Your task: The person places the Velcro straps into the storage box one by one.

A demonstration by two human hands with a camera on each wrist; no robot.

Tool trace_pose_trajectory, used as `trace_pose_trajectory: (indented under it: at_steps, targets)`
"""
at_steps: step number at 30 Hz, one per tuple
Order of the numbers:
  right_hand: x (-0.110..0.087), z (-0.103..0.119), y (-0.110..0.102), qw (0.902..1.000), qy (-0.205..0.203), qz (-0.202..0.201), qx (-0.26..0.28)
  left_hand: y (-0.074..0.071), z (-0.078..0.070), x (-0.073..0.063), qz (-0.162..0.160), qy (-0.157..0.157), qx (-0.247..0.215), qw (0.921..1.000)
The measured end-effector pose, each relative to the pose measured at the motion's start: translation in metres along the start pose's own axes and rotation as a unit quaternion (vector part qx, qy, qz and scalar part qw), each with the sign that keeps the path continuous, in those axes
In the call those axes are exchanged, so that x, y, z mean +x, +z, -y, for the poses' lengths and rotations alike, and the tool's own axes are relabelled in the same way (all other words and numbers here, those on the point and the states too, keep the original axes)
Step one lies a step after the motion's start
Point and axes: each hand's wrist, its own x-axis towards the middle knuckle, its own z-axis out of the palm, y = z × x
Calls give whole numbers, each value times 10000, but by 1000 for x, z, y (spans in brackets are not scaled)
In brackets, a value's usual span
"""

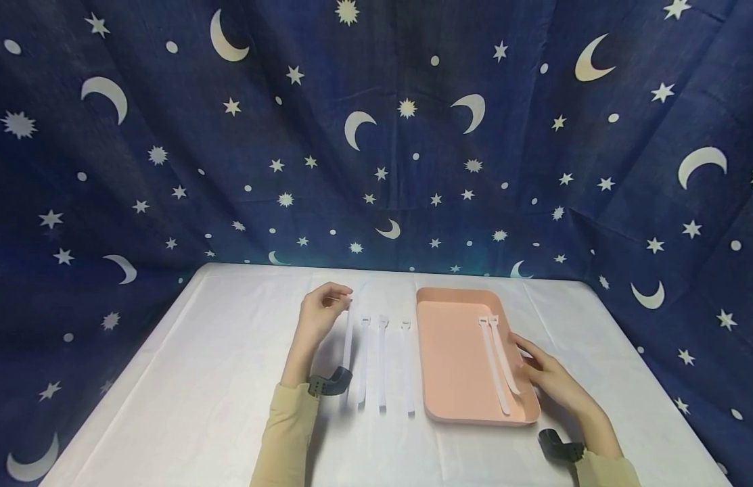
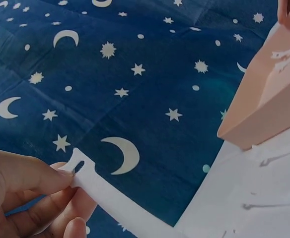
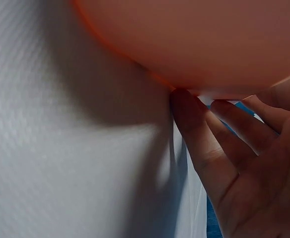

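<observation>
Between thumb and fingers, my left hand [image 1: 321,310] pinches a white cable tie [image 1: 348,338] by its slotted head. The strap hangs down from the hand. In the left wrist view the slot of the cable tie [image 2: 120,206] shows beside my thumb tip. My right hand [image 1: 555,382] holds the salmon-pink tray [image 1: 452,352] at its right side, with the thumb at the rim and fingers against the outer wall. In the right wrist view those fingertips [image 3: 184,106] meet the wall low down. Two more cable ties [image 1: 494,365] lie inside the tray, near its right side.
Three white cable ties [image 1: 383,365] lie side by side, heads away from me, between my left hand and the tray. A white cloth covers the table [image 1: 212,379]. Behind it hangs a dark blue curtain [image 1: 376,176] with moons and stars.
</observation>
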Motion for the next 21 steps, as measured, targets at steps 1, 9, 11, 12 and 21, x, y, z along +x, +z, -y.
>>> trace_pose_trajectory:
  at_steps: [1,9,11,12,21]
  targets:
    - [0,0,0,10000,0,-1,8,0,-1,0,3,12,-23,10000]
    - [0,-1,0,10000,-23,4,16,1,-12,-4,6,215,-222,9995]
    - [0,-1,-1,10000,-40,10,30,2,-15,-5,53,286,-271,9992]
    - [0,-1,-1,10000,-39,6,30,2,-16,-5,81,323,-284,9990]
    - [0,-1,0,10000,-4,8,-44,1,-28,-10,105,494,-257,9984]
